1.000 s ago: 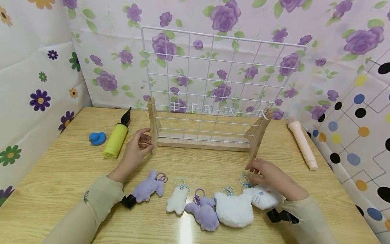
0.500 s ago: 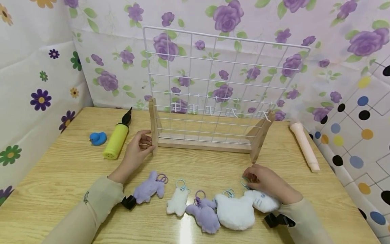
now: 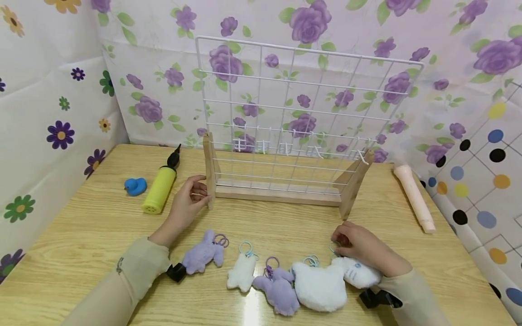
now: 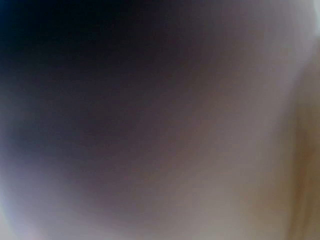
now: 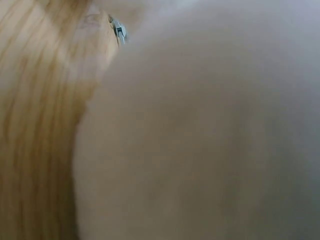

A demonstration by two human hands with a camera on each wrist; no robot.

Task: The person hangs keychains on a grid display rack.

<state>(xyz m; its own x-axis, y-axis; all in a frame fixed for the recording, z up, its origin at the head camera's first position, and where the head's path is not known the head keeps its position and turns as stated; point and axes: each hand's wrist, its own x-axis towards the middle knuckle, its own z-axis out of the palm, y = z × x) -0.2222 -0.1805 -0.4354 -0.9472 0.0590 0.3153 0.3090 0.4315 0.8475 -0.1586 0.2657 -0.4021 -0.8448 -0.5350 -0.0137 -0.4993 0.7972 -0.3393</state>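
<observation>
A white wire grid rack (image 3: 277, 197) with wooden side posts stands on the table. My left hand (image 3: 186, 201) holds its left post, thumb at the front edge and fingers bent beside it; the left wrist view is dark and blurred. My right hand (image 3: 360, 244) pinches the light-blue ring of a white cat plush keychain (image 3: 360, 274), and part of the ring is hidden by the fingers. In the right wrist view, the blurred white plush (image 5: 190, 140) fills most of the picture, with a metal clasp (image 5: 119, 31) above it.
Along the front lie two purple plush keychains (image 3: 201, 253), a small white one (image 3: 242, 271) and a larger white one (image 3: 320, 287). White hooks (image 3: 285, 148) hang on the grid. At left are a blue duck (image 3: 136, 186) and yellow pump (image 3: 160, 190); at right, a pink tube (image 3: 414, 199).
My right hand has moved down from near the rack's right foot to the white cat keychain's ring and closed its fingers there. The left hand stays at the left post. The head view shifts slightly.
</observation>
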